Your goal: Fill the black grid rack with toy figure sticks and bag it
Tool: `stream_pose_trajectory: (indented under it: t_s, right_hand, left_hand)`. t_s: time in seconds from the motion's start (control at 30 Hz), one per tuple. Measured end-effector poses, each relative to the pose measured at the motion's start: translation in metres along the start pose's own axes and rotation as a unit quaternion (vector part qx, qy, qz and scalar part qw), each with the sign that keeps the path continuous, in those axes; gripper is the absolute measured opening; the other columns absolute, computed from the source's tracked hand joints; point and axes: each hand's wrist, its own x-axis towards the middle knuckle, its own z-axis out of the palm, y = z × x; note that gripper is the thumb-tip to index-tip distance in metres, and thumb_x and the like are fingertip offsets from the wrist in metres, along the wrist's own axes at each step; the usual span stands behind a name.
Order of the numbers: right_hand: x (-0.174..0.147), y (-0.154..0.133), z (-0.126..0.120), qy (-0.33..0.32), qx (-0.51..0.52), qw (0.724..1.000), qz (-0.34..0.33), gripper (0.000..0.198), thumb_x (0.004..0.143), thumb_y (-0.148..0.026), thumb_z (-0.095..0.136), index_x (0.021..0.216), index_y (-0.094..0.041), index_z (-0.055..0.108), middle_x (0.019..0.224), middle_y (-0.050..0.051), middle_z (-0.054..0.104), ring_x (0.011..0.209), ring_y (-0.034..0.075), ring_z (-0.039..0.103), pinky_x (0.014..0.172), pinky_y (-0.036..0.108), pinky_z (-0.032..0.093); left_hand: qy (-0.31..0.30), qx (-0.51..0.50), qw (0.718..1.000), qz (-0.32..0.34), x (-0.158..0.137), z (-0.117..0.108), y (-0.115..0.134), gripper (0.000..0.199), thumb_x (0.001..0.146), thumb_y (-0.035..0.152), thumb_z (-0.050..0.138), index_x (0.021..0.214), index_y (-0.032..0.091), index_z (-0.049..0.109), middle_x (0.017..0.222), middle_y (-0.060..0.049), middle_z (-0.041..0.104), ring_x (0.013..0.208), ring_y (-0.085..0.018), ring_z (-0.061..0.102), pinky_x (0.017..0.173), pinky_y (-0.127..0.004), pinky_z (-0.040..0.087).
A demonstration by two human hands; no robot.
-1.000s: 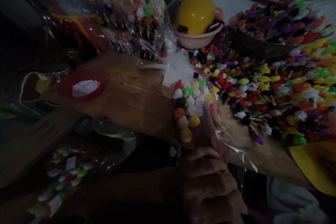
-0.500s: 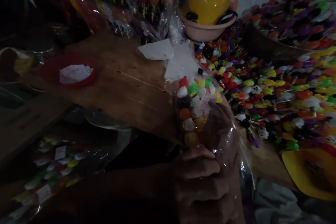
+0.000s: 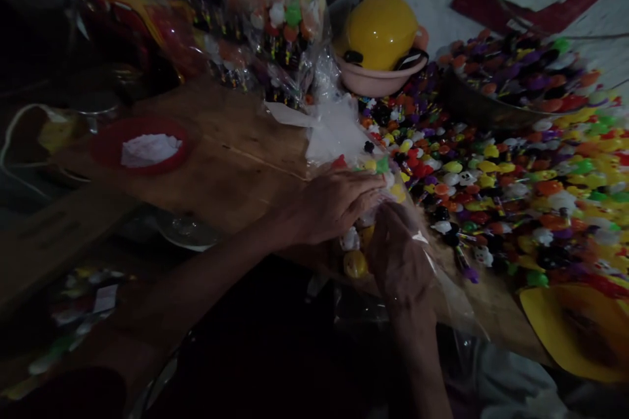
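A clear plastic bag (image 3: pixel 457 294) lies at the table's edge with small colourful plastic figures (image 3: pixel 354 264) packed in rows inside. Across the top of these rows rests my left hand (image 3: pixel 339 203), palm down, fingers stretched out and together. My right hand (image 3: pixel 400 258) is beside it, apparently within the bag, as shiny film runs over its back. Its fingers are curled, and their tips are partly hidden near my left fingertips. A pale patch, perhaps a printed paper label (image 3: pixel 376 198), shows faintly between the hands.
Loose figures on striped sticks (image 3: pixel 491 183) heap the table's right side. Behind stand a metal basin (image 3: pixel 491 111), a pink bowl (image 3: pixel 381 82) with a yellow helmet-like object (image 3: pixel 383 29), and filled bags (image 3: pixel 275 33). A red dish (image 3: pixel 111 144) is left; a yellow tray (image 3: pixel 545 321) lies front right.
My left hand has moved up and away from my right wrist onto the packed figures, covering most of the label. My right hand remains at the bag. The view has tilted up slightly.
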Motion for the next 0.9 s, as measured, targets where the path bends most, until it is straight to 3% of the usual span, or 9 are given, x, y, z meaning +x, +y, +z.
stream_pose_trajectory:
  t_s: [0.13,0.27,0.37,0.43,0.53,0.73,0.9]
  right_hand:
    - [-0.012,0.003,-0.008,-0.025,-0.050,0.997,-0.054,0.041,0.102,-0.036,0.040,0.139,-0.026,0.055,0.137,0.011,0.061,0.134,0.029,0.054,0.112,0.049,0.048]
    - [-0.015,-0.008,-0.006,0.008,-0.119,0.992,-0.044,0.045,0.103,-0.033,0.038,0.146,-0.021,0.048,0.155,0.015,0.045,0.147,0.032,0.037,0.112,0.057,0.045]
    - [-0.011,-0.010,0.002,0.040,-0.194,0.979,-0.054,0.043,0.104,-0.031,0.038,0.141,-0.017,0.053,0.150,0.017,0.051,0.145,0.032,0.041,0.118,0.062,0.032]
    - [-0.009,-0.009,0.005,0.037,-0.213,0.974,-0.067,0.042,0.105,-0.029,0.034,0.139,-0.015,0.055,0.144,0.017,0.057,0.140,0.030,0.048,0.123,0.064,0.021]
    - [-0.009,-0.008,0.006,0.025,-0.216,0.973,-0.074,0.043,0.106,-0.029,0.029,0.136,-0.014,0.056,0.141,0.015,0.060,0.139,0.028,0.051,0.125,0.062,0.014]
    - [-0.018,-0.012,-0.002,0.012,-0.191,0.978,-0.081,0.041,0.106,-0.030,0.035,0.141,-0.015,0.052,0.149,0.017,0.053,0.147,0.028,0.041,0.125,0.063,0.014]
    - [-0.033,-0.010,-0.003,0.043,-0.160,0.982,-0.087,0.051,0.104,-0.026,0.037,0.153,-0.015,0.035,0.158,0.021,0.040,0.151,0.030,0.033,0.122,0.063,0.027]
  left_hand:
    - [-0.030,0.100,0.994,-0.013,-0.019,0.017,-0.004,0.041,0.103,0.023,0.035,0.133,0.011,0.058,0.141,-0.012,0.061,0.135,-0.022,0.055,0.120,-0.049,0.039]
    - [-0.015,0.148,0.989,0.021,-0.034,0.025,-0.006,0.042,0.103,0.022,0.034,0.133,0.007,0.058,0.141,-0.014,0.060,0.136,-0.024,0.054,0.119,-0.050,0.040]
    - [-0.004,0.172,0.984,0.045,-0.035,0.030,-0.009,0.040,0.102,0.021,0.036,0.130,0.004,0.060,0.139,-0.015,0.062,0.132,-0.025,0.058,0.116,-0.048,0.045]
    - [0.001,0.180,0.982,0.053,-0.034,0.032,-0.009,0.039,0.102,0.021,0.037,0.127,0.004,0.061,0.136,-0.016,0.064,0.130,-0.026,0.060,0.115,-0.048,0.046]
    - [-0.003,0.185,0.981,0.052,-0.033,0.036,-0.009,0.038,0.101,0.020,0.038,0.127,0.005,0.062,0.134,-0.016,0.065,0.128,-0.025,0.061,0.114,-0.049,0.047]
    - [-0.008,0.167,0.986,0.014,-0.038,0.040,-0.009,0.039,0.101,0.019,0.038,0.131,0.009,0.060,0.134,-0.014,0.065,0.130,-0.023,0.060,0.117,-0.050,0.043]
    - [0.043,0.142,0.988,0.037,-0.024,0.015,0.004,0.043,0.103,0.022,0.034,0.140,0.009,0.052,0.143,-0.013,0.059,0.140,-0.023,0.050,0.119,-0.044,0.040]
